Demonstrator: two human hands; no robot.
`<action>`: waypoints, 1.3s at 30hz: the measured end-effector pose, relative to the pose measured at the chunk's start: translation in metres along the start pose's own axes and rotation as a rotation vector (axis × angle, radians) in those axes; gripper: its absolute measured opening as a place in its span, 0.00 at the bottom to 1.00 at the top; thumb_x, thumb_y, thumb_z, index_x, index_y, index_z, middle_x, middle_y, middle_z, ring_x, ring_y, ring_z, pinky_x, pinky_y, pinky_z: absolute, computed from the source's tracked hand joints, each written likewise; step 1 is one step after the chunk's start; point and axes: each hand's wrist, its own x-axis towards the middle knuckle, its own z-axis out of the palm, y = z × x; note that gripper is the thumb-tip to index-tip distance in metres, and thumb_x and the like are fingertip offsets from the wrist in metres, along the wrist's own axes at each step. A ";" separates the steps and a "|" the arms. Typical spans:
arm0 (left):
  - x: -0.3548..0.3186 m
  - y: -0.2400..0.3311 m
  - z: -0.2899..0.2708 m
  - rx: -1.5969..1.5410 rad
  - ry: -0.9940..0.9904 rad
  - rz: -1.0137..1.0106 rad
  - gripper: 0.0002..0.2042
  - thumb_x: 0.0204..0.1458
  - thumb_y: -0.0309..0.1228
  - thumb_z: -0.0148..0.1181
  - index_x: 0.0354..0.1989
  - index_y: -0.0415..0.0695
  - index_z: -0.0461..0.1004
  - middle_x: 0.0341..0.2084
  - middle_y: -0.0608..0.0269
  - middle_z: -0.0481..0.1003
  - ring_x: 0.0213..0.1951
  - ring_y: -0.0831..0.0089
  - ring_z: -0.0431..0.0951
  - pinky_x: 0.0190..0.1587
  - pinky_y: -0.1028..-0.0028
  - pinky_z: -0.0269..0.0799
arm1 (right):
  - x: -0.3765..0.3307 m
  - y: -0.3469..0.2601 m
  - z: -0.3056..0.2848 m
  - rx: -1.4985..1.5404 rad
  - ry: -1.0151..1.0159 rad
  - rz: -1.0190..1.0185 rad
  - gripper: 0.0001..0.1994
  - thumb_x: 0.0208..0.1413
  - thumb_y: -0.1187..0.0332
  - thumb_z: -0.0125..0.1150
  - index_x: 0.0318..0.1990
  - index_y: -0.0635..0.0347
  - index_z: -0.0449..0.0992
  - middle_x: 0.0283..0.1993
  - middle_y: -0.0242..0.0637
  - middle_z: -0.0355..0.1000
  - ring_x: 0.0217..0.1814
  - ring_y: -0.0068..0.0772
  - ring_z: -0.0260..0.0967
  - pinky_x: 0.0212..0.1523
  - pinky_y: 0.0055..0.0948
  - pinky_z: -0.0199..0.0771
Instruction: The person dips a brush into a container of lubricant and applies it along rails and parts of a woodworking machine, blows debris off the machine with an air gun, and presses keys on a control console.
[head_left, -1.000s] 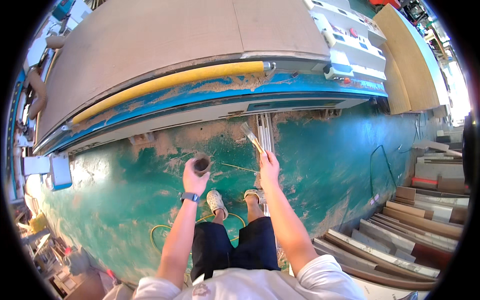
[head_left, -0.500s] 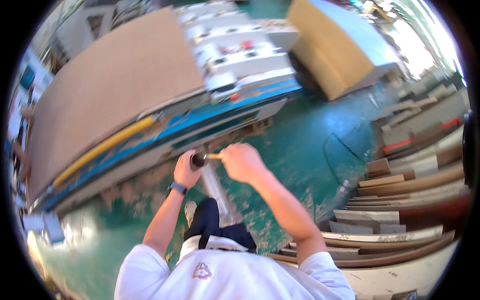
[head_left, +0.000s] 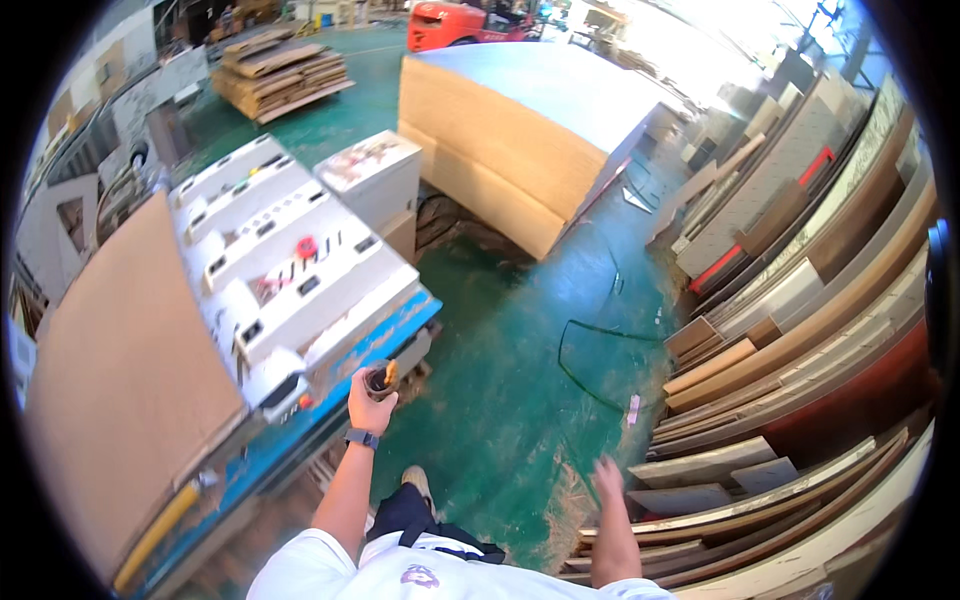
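In front of me, my left hand (head_left: pixel 370 405) is closed around a small dark cup (head_left: pixel 377 382). A short yellow-orange piece (head_left: pixel 391 373) sticks up from the cup's rim; its lower end is hidden inside. That hand is beside the corner of the blue-edged workbench (head_left: pixel 345 385). My right hand (head_left: pixel 606 482) hangs low on the right, close to the stacked boards, apart from the cup. Motion smears its fingers, so I cannot make out their pose or anything in them.
White box-shaped panels (head_left: pixel 290 260) and a large brown sheet (head_left: pixel 130 320) lie on the workbench. A tall yellow-tan stack of boards (head_left: pixel 500 150) stands ahead. Leaning boards (head_left: pixel 800 350) line the right side. A dark hose (head_left: pixel 575 375) loops on the green floor (head_left: pixel 480 420).
My right hand has let go of the yellow-orange piece and swung down to the right. The cup stays in my left hand. My view has turned right, with the workbench now farther left.
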 end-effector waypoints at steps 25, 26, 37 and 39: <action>0.590 -0.018 0.281 0.270 0.529 -0.120 0.37 0.39 0.24 0.71 0.62 0.37 0.63 0.54 0.51 0.73 0.54 0.60 0.74 0.60 0.66 0.66 | 0.794 -0.176 -0.103 0.113 0.339 -0.407 0.21 0.56 0.61 0.60 0.55 0.62 0.73 0.54 0.54 0.71 0.59 0.58 0.66 0.59 0.49 0.68; 0.594 -0.017 0.280 0.308 0.578 -0.167 0.38 0.39 0.23 0.71 0.63 0.36 0.62 0.55 0.50 0.72 0.54 0.60 0.74 0.60 0.66 0.66 | 0.850 -0.245 -0.149 0.161 0.366 -0.529 0.21 0.55 0.62 0.61 0.55 0.63 0.73 0.54 0.52 0.71 0.59 0.57 0.66 0.59 0.48 0.67; 0.806 -0.040 0.305 0.380 0.848 -0.331 0.37 0.38 0.26 0.72 0.61 0.38 0.64 0.52 0.52 0.73 0.54 0.61 0.74 0.58 0.66 0.68 | 1.204 -0.503 -0.272 -0.300 0.423 -0.406 0.28 0.63 0.49 0.52 0.67 0.51 0.65 0.71 0.52 0.57 0.72 0.55 0.55 0.68 0.49 0.56; 0.842 -0.041 0.305 0.404 0.857 -0.338 0.37 0.38 0.26 0.71 0.61 0.37 0.64 0.51 0.52 0.73 0.53 0.61 0.74 0.58 0.66 0.68 | 1.231 -0.509 -0.277 -0.167 0.442 -0.466 0.26 0.62 0.51 0.54 0.62 0.57 0.69 0.69 0.51 0.61 0.69 0.56 0.58 0.67 0.47 0.58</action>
